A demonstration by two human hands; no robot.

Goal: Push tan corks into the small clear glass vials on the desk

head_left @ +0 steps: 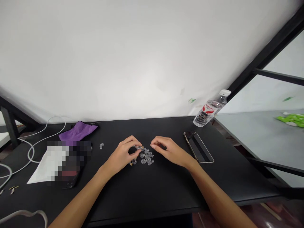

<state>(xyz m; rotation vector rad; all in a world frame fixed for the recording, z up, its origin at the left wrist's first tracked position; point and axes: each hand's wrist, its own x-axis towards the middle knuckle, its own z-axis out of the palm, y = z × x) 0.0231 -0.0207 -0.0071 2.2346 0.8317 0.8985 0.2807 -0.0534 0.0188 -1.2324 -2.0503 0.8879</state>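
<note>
My left hand [125,152] is closed in a pinch on a tiny clear bottle [140,148], held on its side above the black tabletop [142,196]. To the right of it, my right hand [167,148] has thumb and forefinger pressed together; anything between them is too small to make out. Between the hands lies a pile of tiny clear bottles [147,156], several round-bodied. Close under my left fingers sit a few more, with a small tan bit [130,163] that looks like a cork. One separate clear piece [101,146] rests farther left.
At right lies a phone [199,147], with a water bottle [210,110] leaning behind it. A purple cloth [78,131], white paper [45,167] and a partly blurred dark object [73,177] are at left, near a white cable [30,148]. The white wall [133,63] borders the table's back.
</note>
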